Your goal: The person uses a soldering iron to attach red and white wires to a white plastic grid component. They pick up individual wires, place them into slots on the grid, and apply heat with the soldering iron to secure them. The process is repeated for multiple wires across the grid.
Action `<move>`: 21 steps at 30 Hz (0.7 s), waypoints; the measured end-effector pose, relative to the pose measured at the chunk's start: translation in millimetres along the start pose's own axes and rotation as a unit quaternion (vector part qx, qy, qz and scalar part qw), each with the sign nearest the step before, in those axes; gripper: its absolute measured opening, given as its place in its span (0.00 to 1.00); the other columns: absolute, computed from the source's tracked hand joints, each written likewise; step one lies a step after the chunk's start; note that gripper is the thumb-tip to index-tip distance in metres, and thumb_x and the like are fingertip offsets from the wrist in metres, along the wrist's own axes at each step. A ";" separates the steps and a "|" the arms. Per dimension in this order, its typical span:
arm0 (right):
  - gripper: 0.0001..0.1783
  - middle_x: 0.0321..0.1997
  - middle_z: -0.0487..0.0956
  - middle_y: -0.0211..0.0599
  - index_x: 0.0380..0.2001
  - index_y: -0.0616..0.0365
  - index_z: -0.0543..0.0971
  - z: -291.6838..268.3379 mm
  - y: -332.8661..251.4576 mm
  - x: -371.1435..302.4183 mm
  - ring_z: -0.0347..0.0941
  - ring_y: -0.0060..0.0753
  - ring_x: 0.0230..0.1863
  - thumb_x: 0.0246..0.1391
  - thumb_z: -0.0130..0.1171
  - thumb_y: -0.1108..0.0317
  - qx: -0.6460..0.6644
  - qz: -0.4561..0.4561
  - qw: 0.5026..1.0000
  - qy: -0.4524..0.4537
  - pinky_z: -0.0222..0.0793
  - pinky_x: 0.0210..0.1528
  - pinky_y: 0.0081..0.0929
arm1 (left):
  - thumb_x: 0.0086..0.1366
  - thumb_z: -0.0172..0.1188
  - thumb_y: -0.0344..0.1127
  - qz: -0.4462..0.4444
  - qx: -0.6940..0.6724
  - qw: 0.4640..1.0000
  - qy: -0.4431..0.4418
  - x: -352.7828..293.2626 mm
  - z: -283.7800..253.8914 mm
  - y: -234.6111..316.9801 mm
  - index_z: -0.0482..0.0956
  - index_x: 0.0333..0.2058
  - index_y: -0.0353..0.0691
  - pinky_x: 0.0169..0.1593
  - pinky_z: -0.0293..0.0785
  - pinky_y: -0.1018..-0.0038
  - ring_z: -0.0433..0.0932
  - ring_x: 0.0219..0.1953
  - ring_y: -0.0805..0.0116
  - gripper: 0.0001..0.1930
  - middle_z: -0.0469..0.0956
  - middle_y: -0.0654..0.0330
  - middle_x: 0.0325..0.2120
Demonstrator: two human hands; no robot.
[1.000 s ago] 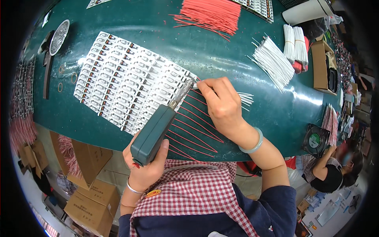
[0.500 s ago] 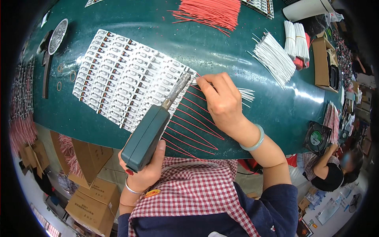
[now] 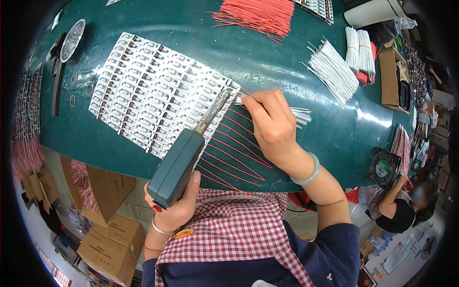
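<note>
My left hand (image 3: 178, 203) is wrapped round the dark green handle of a soldering gun (image 3: 176, 167). Its metal tip points up and right, over the right-hand edge of a white panel of small circuit boards (image 3: 153, 86). At that edge my right hand (image 3: 272, 122) pinches white wires (image 3: 301, 117). Their near ends show by the fingertips close to the solder tip, and the rest come out beyond the hand. Several red wires (image 3: 234, 155) run from the panel's right edge toward the table's front edge. Whether the tip touches a pad cannot be made out.
Loose red wires (image 3: 256, 18) lie at the back, white wires (image 3: 333, 71) farther right. A round metal dish (image 3: 73, 40) on a stand is at left. A fan (image 3: 384, 167) sits by the right edge, near another person (image 3: 399, 205). Cardboard boxes (image 3: 110, 248) stand below.
My right hand has shifted very slightly right, and more of the white wires shows beyond it. The left hand and soldering gun stay almost still at the panel's edge.
</note>
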State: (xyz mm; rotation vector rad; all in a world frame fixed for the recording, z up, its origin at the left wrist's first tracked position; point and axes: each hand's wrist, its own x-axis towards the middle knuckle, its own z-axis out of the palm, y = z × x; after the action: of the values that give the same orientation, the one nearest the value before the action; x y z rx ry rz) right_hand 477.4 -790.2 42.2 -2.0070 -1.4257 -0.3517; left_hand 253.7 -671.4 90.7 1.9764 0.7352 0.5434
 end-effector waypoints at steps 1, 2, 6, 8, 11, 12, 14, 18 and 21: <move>0.18 0.36 0.77 0.41 0.39 0.68 0.81 -0.1 -1.8 -1.1 0.74 0.40 0.35 0.40 0.61 0.77 0.004 0.002 1.000 -0.004 0.74 0.32 0.31 | 0.56 0.70 0.26 -0.003 -0.003 1.000 0.000 -0.9 -0.6 -0.3 0.84 0.36 0.31 0.31 0.77 0.76 0.83 0.25 0.67 0.09 0.84 0.55 0.29; 0.18 0.36 0.77 0.41 0.39 0.68 0.81 0.2 -3.7 -2.4 0.74 0.40 0.35 0.40 0.61 0.77 0.007 0.004 1.000 -0.007 0.74 0.32 0.31 | 0.56 0.70 0.25 -0.005 -0.007 1.000 0.000 -1.8 -1.1 -0.4 0.84 0.36 0.30 0.31 0.77 0.75 0.83 0.26 0.67 0.09 0.84 0.54 0.29; 0.17 0.36 0.78 0.41 0.39 0.68 0.81 3.0 -4.4 -3.7 0.75 0.39 0.35 0.40 0.61 0.78 0.007 0.001 1.000 -0.013 0.74 0.31 0.30 | 0.55 0.69 0.24 -0.011 -0.036 0.999 -0.007 1.0 -1.1 1.0 0.84 0.37 0.29 0.32 0.77 0.74 0.83 0.28 0.65 0.10 0.84 0.52 0.31; 0.17 0.36 0.78 0.41 0.38 0.68 0.81 3.2 -5.9 -3.1 0.75 0.39 0.35 0.40 0.61 0.78 0.003 0.005 1.000 -0.015 0.74 0.31 0.30 | 0.55 0.69 0.23 0.005 -0.030 0.999 -0.012 1.6 -0.7 0.4 0.83 0.37 0.28 0.32 0.77 0.74 0.83 0.28 0.64 0.10 0.83 0.51 0.31; 0.17 0.35 0.78 0.41 0.38 0.68 0.82 3.7 -6.0 -3.2 0.75 0.39 0.35 0.40 0.61 0.78 -0.001 0.006 1.000 -0.019 0.74 0.30 0.30 | 0.54 0.68 0.21 0.012 -0.032 0.999 -0.020 -0.4 0.1 -4.0 0.83 0.38 0.28 0.32 0.76 0.74 0.82 0.27 0.64 0.11 0.82 0.52 0.31; 0.17 0.35 0.78 0.41 0.38 0.68 0.82 4.0 -5.8 -3.5 0.74 0.39 0.35 0.40 0.62 0.78 -0.002 0.005 1.000 -0.019 0.74 0.30 0.30 | 0.55 0.68 0.21 0.008 -0.039 0.999 -0.022 0.0 0.3 -3.4 0.83 0.37 0.28 0.31 0.76 0.75 0.81 0.27 0.65 0.10 0.82 0.52 0.30; 0.17 0.35 0.78 0.41 0.38 0.69 0.82 3.9 -5.7 -2.9 0.74 0.39 0.35 0.40 0.61 0.79 -0.002 0.002 1.000 -0.018 0.74 0.30 0.30 | 0.55 0.67 0.21 -0.001 -0.052 0.998 -0.027 3.0 0.8 0.0 0.82 0.36 0.28 0.30 0.74 0.75 0.80 0.26 0.65 0.09 0.81 0.53 0.30; 0.16 0.35 0.77 0.41 0.38 0.69 0.82 3.5 -6.7 -3.2 0.74 0.39 0.35 0.40 0.61 0.79 -0.009 0.004 1.000 -0.022 0.74 0.30 0.30 | 0.55 0.67 0.21 0.010 -0.021 0.999 -0.047 7.1 -0.1 4.4 0.82 0.35 0.28 0.28 0.72 0.75 0.77 0.24 0.66 0.08 0.79 0.54 0.29; 0.17 0.35 0.77 0.41 0.38 0.69 0.81 3.8 -6.3 -2.4 0.74 0.39 0.35 0.40 0.61 0.79 -0.007 0.005 1.000 -0.028 0.73 0.30 0.30 | 0.55 0.68 0.22 0.008 -0.008 0.999 -0.051 6.5 -0.3 4.4 0.82 0.34 0.28 0.28 0.72 0.75 0.77 0.24 0.66 0.07 0.79 0.53 0.28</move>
State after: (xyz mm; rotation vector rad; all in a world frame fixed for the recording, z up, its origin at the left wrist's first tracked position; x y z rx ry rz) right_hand 470.1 -788.3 40.1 -2.0490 -1.4504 -0.3056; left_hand 259.3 -668.4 95.2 1.9813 0.6501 0.4530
